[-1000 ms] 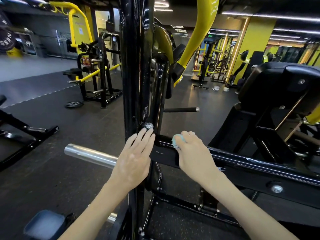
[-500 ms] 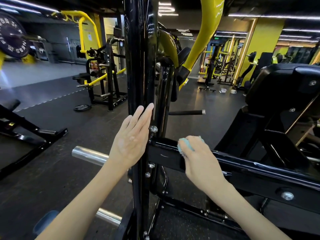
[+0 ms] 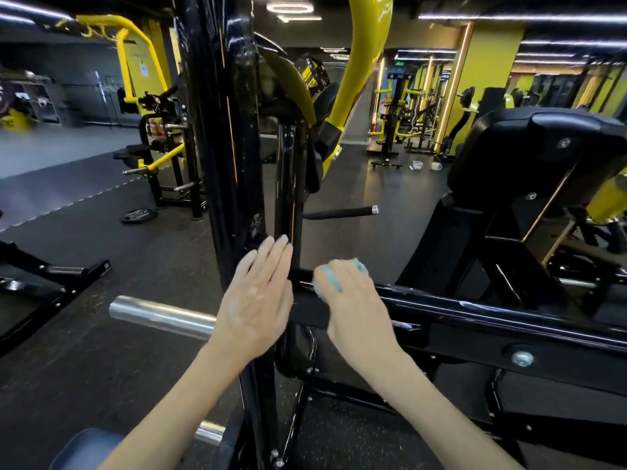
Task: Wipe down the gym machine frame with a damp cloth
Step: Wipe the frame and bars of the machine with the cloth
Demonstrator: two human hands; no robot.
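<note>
1. Right hand: grip closed around a small bunched teal cloth, folds showing between thumb and knuckles. I see the cloth pressed onto the top edge of the glossy black horizontal frame bar, at the bar's left end.

2. Left hand: grip wide, fingers straight and together, laid flat on the glossy black vertical frame post. It sits just left of the right hand, and the two are apart.

3. Round polished chrome peg: juts left from the frame post, below and behind the left hand.

4. Slim black handle with a chrome end cap: points right, beyond both hands.

5. Curved yellow steel lever arm: rises behind the post, far centre.

6. Black padded rest: right side, above the frame bar.

7. Dark speckled rubber floor: a round black weight plate lies flat on it, far left, beside another black-and-yellow machine.
</note>
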